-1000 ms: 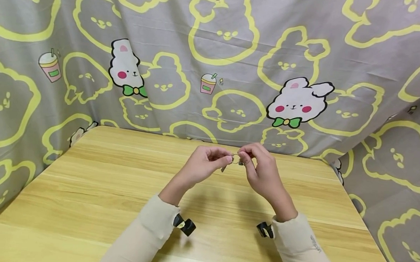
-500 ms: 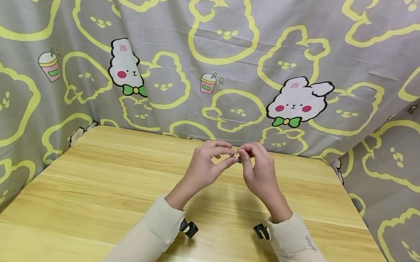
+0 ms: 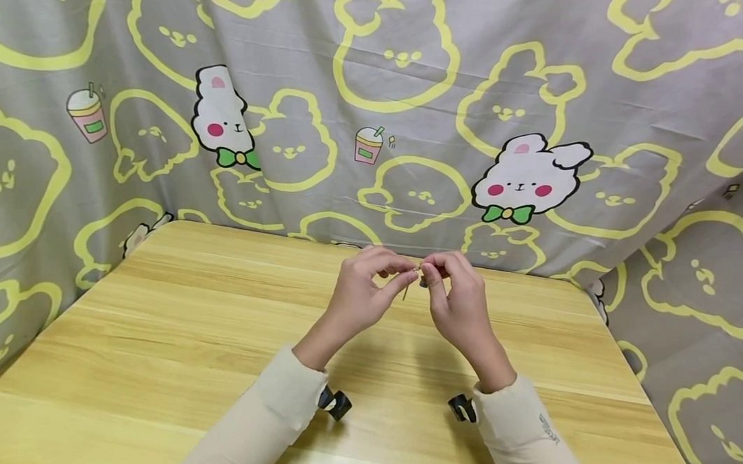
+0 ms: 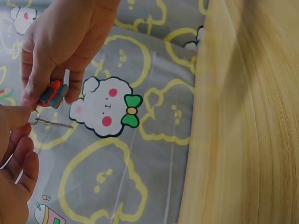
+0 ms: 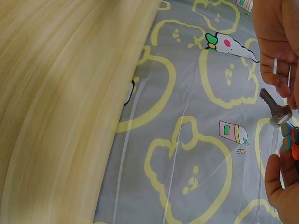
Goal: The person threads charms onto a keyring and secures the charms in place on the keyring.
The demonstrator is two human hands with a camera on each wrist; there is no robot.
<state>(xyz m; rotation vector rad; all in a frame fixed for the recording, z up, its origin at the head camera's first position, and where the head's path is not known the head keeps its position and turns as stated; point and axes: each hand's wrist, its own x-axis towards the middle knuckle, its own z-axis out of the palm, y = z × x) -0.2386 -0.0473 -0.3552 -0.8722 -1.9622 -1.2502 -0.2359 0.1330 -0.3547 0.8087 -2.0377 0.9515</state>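
Note:
Over the far part of the table, both hands meet fingertip to fingertip at a small metal key ring. My left hand pinches the ring between thumb and forefinger. A metal key with a toothed blade dangles from the ring by the left fingers, its blade pointing down in the head view. On the other side, my right hand pinches the ring with thumb and index finger. Below those right fingers hangs a small orange and blue charm. The fingertips cover most of the ring.
A light wood-grain table lies under both arms. Grey curtain with yellow outlines and white rabbits hangs along the back and sides, close behind the hands. Black camera mounts stick out at the inner wrists.
The left hand has shifted slightly right and up towards the right hand, regripping the ring. The ring's open loop is now mostly covered, and the key hangs more upright.

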